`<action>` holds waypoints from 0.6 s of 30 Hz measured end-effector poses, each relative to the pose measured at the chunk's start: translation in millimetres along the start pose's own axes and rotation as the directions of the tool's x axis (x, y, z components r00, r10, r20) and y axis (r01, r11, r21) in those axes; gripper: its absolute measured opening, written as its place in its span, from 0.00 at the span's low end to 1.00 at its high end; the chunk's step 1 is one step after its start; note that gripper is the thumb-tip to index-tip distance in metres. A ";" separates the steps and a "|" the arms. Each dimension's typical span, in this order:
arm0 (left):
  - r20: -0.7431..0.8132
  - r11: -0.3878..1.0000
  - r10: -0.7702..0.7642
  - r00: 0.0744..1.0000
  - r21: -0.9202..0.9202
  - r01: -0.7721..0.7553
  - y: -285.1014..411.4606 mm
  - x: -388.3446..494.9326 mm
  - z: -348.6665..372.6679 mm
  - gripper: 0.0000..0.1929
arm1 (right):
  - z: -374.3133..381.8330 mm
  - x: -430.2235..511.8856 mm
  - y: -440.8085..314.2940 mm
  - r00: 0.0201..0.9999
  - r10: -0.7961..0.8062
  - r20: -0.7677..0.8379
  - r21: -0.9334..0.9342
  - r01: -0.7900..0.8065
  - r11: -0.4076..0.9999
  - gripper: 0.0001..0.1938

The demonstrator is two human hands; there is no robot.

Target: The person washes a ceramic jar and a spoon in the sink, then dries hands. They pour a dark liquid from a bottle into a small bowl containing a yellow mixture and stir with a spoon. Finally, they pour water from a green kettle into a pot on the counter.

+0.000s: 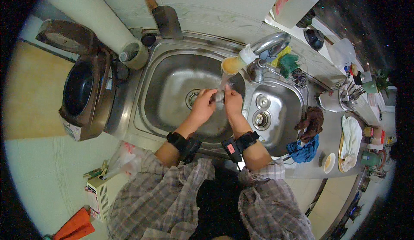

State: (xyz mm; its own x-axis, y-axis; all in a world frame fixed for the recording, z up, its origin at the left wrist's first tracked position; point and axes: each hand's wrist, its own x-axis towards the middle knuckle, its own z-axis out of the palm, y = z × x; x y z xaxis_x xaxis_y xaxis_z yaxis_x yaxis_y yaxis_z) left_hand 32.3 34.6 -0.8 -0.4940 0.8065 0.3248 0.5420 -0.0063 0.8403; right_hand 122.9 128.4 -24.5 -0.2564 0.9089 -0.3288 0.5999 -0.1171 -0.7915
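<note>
Over the large basin (168, 78) of a stainless steel double sink, my left hand (202, 102) and my right hand (233, 101) hold a small shiny rounded object (219, 96) between them. My fingers cover part of it, and I cannot tell exactly what it is. A stream of water (223, 81) falls onto it from the yellowish nozzle (231, 65) on the chrome faucet (270, 42). Below my left hand, the basin's drain (192, 98) is partly hidden. Both wrists carry black straps with devices.
Right of the hands lies a small basin (281, 110) with a metal strainer (263, 102). Brown cloth (312, 122) and blue cloth (304, 148) hang over its edge. An open rice cooker (97, 94) stands left; a cleaver (167, 21) leans behind. A bowl (329, 162) sits on the right counter.
</note>
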 end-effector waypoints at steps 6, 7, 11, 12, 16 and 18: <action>0.406 0.706 -0.600 0.689 -0.137 0.695 -26.2 4.3 9.9 0.13 | 5.2 -7.7 -9.0 0.923 0.120 0.365 0.450 -0.288 0.845 0.27; 0.356 0.739 -0.590 0.725 -0.125 0.662 -28.3 4.1 14.8 0.15 | 6.2 -11.6 -13.0 0.899 0.166 0.404 0.495 -0.368 0.787 0.27; 0.299 0.719 -0.679 0.671 0.085 0.690 -32.4 6.8 23.0 0.22 | 7.8 -30.5 -22.7 0.881 0.147 0.450 0.612 -0.424 0.668 0.26; 0.268 0.679 -0.730 0.629 0.173 0.714 -32.8 7.4 21.8 0.24 | 10.2 -34.8 -23.4 0.901 0.151 0.408 0.615 -0.393 0.684 0.26; 0.390 0.556 -0.708 0.589 -0.206 0.805 -30.6 1.9 16.0 0.19 | 13.8 -37.8 -17.3 0.901 0.132 0.412 0.647 -0.392 0.655 0.24; 0.424 0.532 -0.687 0.590 -0.260 0.806 -28.9 -3.2 12.9 0.17 | 6.2 -31.5 -11.8 0.886 0.194 0.422 0.615 -0.437 0.657 0.25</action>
State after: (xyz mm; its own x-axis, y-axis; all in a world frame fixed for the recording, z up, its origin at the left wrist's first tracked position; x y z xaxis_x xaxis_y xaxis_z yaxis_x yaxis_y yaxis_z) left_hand 27.0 39.8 -31.7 -0.3758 0.7307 -0.5699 -0.2867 0.4931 0.8213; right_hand 119.2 98.7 -8.0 -0.4306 0.6133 -0.6622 0.0402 -0.7199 -0.6929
